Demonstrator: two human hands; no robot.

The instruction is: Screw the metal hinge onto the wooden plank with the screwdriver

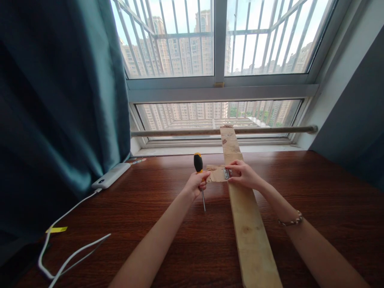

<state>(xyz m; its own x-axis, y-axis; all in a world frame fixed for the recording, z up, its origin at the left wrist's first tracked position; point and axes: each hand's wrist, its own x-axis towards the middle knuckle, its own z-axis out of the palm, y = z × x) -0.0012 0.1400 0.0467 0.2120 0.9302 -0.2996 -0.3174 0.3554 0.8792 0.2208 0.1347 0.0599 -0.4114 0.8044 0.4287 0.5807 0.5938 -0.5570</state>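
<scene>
At the five o'clock of my view, the plank (250,228) is running out of sight over the surface (162,188), its near end being cut off. Toward six, my left hand (196,183), curled closed, is holding the screwdriver (198,162) shaft down, apparently so the thumb can be steadying the short board (214,175) too. At its three o'clock, my half-open right hand (244,175) is spanning a metal fitting (226,173), likely aligning it; fingers are covering part. At eleven from there, the plank is overlapping the rail (180,132); whether they're touching, I can't tell.
</scene>
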